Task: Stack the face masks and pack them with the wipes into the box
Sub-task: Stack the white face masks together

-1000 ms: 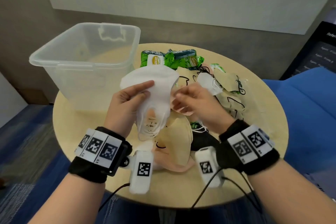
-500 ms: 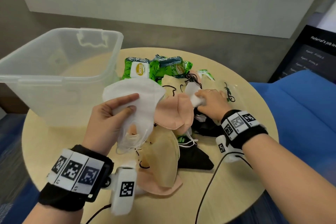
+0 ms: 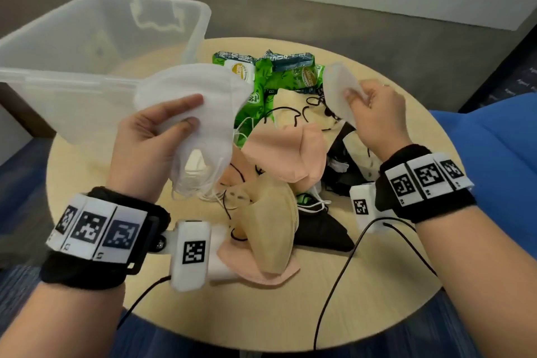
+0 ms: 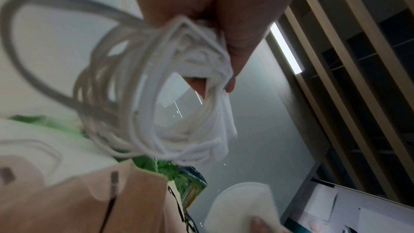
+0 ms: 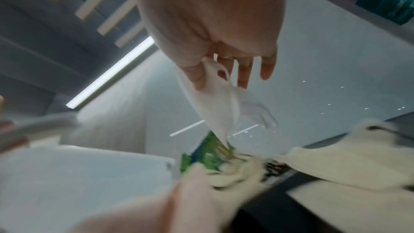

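Note:
My left hand grips a stack of white face masks above the table's left side; their white ear loops dangle under the hand. My right hand pinches a single white mask between thumb and fingers, lifted over the far right of the pile; it also shows as a white mask in the right wrist view. Pink masks, beige masks and black masks lie loose on the round table. Green wipe packs sit at the back. The clear plastic box stands open at the left.
Wrist-camera cables trail over the table's near edge. A blue seat is at the right. Dark screens stand at the far right, and a grey wall lies beyond the table.
My right hand has picked a white mask out of the pile and raised it. My left hand keeps hold of the white stack and has barely moved.

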{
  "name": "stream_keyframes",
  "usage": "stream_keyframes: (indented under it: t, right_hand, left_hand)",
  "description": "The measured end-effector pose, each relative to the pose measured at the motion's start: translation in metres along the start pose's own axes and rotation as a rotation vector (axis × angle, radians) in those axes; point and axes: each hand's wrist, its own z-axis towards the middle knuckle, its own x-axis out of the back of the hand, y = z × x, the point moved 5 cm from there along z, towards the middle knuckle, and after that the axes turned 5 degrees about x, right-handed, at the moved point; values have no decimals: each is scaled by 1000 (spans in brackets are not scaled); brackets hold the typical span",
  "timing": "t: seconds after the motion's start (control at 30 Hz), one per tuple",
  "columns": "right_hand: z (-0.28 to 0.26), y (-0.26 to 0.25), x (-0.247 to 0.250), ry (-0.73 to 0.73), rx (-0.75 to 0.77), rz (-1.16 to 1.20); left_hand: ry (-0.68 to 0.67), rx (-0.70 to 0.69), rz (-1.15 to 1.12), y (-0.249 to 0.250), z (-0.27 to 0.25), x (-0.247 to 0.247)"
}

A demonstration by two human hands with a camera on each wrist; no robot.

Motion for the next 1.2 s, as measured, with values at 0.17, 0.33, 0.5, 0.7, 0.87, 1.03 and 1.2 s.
stream_keyframes:
  t: [0.17,0.33,0.5,0.7,0.87,1.03,1.2]
  right_hand:
    - [-19,-74,6,136,170,255]
    - [-53,-133,-40,-189,346,109]
    - [-63,-171,-92,-502,498,-376]
    - [-82,-173,-173,-834,581,-895]
    - [-78,-159,-200,-958,500,-997]
    - [-70,-159,-211,-922,417,-945]
    - [-69,-159,-216,-889,512,-990]
  left_hand:
    - [50,0,38,3,-11,28]
    - [95,18,48,3,-21,57]
    - [154,22,46,4,-29,77]
    - [171,34,29,9,-35,89]
    - [169,55,23,6,-35,95]
    - [164,62,0,4,-33,96]
    - [162,61,0,2,-32,94]
